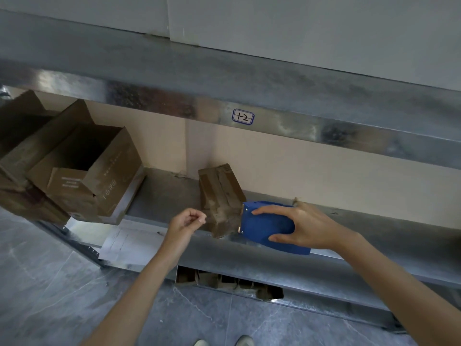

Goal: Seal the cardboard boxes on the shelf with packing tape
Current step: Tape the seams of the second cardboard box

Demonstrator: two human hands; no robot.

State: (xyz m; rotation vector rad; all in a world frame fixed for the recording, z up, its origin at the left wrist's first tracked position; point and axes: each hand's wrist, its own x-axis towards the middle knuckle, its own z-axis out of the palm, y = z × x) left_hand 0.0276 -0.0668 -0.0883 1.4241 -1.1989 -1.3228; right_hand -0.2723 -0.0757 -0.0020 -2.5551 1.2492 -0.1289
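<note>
Head view looks down on a metal shelf [162, 196]. Open cardboard boxes [87, 171] crowd its left end over loose paper sheets [129, 240]. A small closed cardboard box [220, 198] stands mid-shelf at the front edge. The right hand [306, 226] has its fingers clamped round a blue tape dispenser [264, 226], whose toothed end is against that box. The left hand [185, 221] hovers just beside it, fingers curled together, with nothing visible between them.

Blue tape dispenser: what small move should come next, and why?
Probably tilt the blue tape dispenser and pull it away to cut the tape: the right hand holds its toothed edge against the near end of the small closed box, and glossy tape already seems to run over its top.
</note>
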